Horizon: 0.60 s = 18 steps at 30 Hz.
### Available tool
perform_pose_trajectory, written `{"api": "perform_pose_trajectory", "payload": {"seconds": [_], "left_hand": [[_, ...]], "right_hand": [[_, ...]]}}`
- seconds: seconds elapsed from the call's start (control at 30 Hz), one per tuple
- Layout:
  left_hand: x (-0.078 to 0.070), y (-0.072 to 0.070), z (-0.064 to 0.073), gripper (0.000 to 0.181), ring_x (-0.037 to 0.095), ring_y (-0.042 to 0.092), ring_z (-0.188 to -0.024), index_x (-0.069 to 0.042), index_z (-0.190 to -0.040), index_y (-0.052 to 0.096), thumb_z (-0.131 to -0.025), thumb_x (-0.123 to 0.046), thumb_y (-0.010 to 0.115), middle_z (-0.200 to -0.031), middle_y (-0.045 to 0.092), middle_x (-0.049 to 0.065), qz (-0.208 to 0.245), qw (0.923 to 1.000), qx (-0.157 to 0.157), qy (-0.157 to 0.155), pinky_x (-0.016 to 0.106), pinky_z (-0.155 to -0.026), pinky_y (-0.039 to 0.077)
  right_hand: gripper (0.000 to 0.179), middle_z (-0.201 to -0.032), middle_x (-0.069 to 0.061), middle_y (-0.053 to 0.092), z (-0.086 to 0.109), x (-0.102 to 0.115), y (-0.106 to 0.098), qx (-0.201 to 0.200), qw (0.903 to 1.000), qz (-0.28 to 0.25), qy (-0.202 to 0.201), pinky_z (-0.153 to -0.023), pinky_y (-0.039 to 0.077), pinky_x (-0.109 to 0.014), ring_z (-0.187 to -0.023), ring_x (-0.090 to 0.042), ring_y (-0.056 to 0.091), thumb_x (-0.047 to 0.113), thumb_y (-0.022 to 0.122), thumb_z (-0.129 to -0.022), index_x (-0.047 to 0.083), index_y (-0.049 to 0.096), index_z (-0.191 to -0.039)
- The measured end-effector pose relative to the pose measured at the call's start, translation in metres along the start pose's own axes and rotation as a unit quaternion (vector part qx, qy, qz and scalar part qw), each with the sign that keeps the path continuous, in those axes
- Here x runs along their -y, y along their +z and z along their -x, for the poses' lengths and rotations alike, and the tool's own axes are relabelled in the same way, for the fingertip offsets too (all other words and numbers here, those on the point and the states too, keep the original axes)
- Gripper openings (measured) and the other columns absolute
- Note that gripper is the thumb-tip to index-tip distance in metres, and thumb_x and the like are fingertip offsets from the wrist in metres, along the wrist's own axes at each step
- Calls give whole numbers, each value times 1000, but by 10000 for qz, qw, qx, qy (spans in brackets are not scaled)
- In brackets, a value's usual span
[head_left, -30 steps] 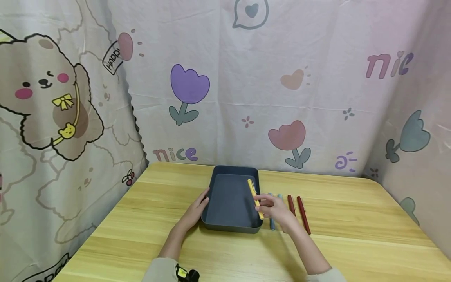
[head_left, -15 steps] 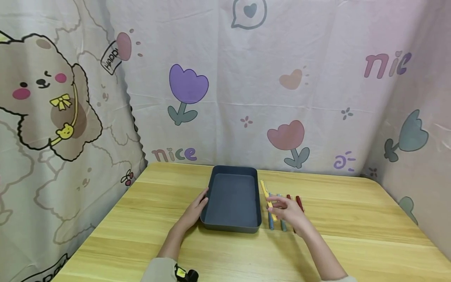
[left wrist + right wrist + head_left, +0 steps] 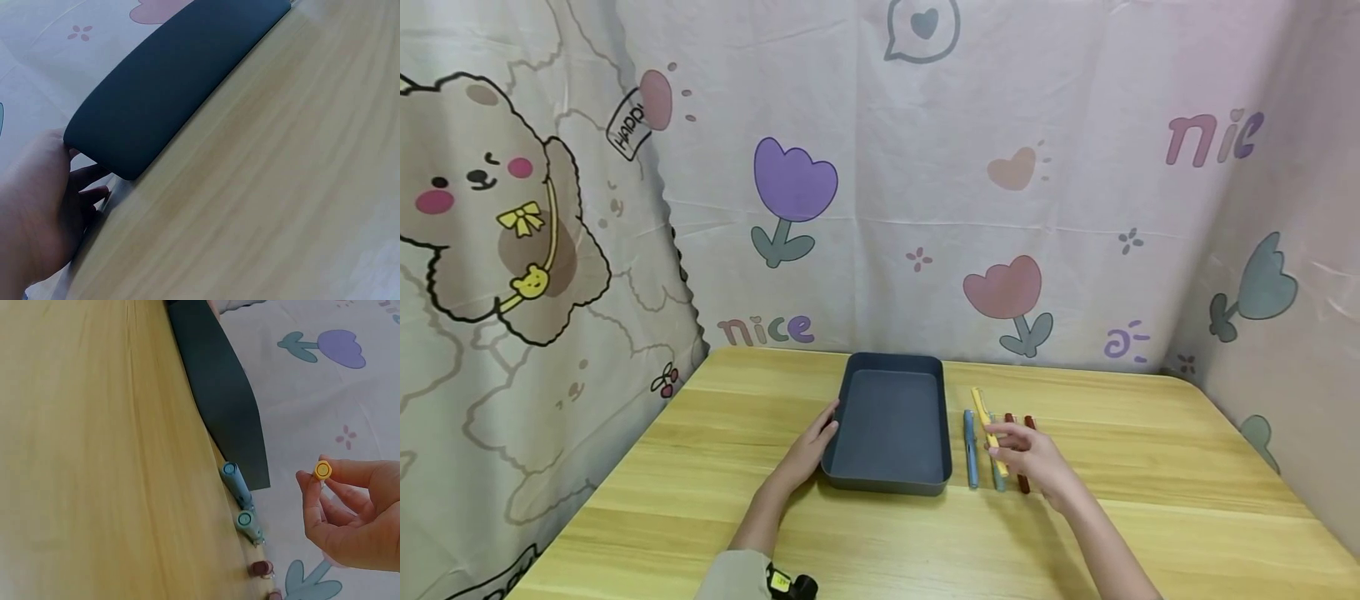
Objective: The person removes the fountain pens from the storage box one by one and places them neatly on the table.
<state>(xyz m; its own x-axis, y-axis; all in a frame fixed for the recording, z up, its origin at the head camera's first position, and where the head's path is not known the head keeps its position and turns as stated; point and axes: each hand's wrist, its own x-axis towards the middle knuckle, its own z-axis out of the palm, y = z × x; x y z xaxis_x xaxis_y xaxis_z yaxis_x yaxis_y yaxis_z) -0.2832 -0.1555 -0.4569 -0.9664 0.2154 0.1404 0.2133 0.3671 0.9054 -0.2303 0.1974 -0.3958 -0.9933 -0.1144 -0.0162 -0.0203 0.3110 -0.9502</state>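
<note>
A yellow pen (image 3: 982, 410) is pinched between the thumb and fingers of my right hand (image 3: 1039, 463). The right wrist view shows it end-on, held above the table. Below it lie a blue pen (image 3: 971, 450), a grey-green pen (image 3: 1000, 481) and two dark red pens (image 3: 1024, 484), set side by side. My hand partly hides the green and red ones. To their left stands a dark grey rectangular tray (image 3: 887, 427) with nothing inside. My left hand (image 3: 807, 452) touches the tray's left side, fingers extended along its outer wall near the front corner.
The wooden table (image 3: 880, 546) runs to a back edge against a printed curtain (image 3: 880, 167). More curtain hangs along the left and right sides. A small black device (image 3: 792, 586) is strapped at the left wrist.
My right hand has carried the yellow pen from above the tray's right side rightward, over the row of pens. The left hand stays at the tray. The view has turned slightly right.
</note>
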Motion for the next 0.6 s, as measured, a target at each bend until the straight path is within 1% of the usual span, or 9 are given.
{"api": "perform_pose_trajectory", "payload": {"seconds": [0.03,0.13,0.27,0.3,0.37,0.47,0.6], "left_hand": [[0,0,0,48,37,20,-132,-10,-147,24,-102,-22,35,-147,22,19,-1,10000,-7,10,55,-103,19],[-16,-3,8,48,39,19,-132,-5,-146,24,-102,-19,35,-146,21,22,37,10000,54,10,55,-103,18],[-40,-6,18,47,40,19,-131,-1,-145,24,-102,-17,35,-145,21,24,2,10000,90,6,55,-103,19],[-41,-6,19,48,40,19,-131,-1,-145,24,-102,-17,35,-145,21,25,-8,10000,88,6,54,-103,19],[-41,-6,19,48,40,19,-131,0,-145,24,-102,-17,35,-145,22,25,-25,9999,99,11,54,-103,19],[-36,-5,16,48,41,20,-131,0,-145,24,-101,-16,35,-144,22,26,15,9999,104,30,55,-102,20],[-16,-2,7,47,40,19,-131,-4,-146,24,-102,-18,35,-145,22,24,88,9999,52,31,56,-102,19]], "right_hand": [[40,-102,-12,59,1,0,-1,-15,10000,21,0,-71,48,-35,-87,-22,57,10,64,-86,-2,55,-123],[40,-104,-14,58,2,-1,-5,-44,10000,40,26,-72,48,-36,-88,-24,57,9,63,-87,-2,54,-124],[41,-110,-17,58,4,-3,-12,-109,9999,93,16,-78,47,-36,-95,-28,57,9,63,-87,-2,53,-125],[41,-110,-18,58,5,-3,-13,-137,9998,110,16,-78,47,-36,-96,-28,57,9,63,-87,-2,53,-125],[41,-111,-17,58,5,-5,-17,-190,9996,185,6,-80,47,-37,-97,-28,57,10,63,-87,-1,54,-125],[43,-110,-17,58,6,-7,-23,-235,9995,223,16,-79,47,-36,-97,-26,56,11,64,-87,-1,53,-126],[44,-113,-20,56,6,-11,-31,-259,9996,91,51,-75,48,-32,-95,-24,55,10,63,-87,-4,50,-127]]}}
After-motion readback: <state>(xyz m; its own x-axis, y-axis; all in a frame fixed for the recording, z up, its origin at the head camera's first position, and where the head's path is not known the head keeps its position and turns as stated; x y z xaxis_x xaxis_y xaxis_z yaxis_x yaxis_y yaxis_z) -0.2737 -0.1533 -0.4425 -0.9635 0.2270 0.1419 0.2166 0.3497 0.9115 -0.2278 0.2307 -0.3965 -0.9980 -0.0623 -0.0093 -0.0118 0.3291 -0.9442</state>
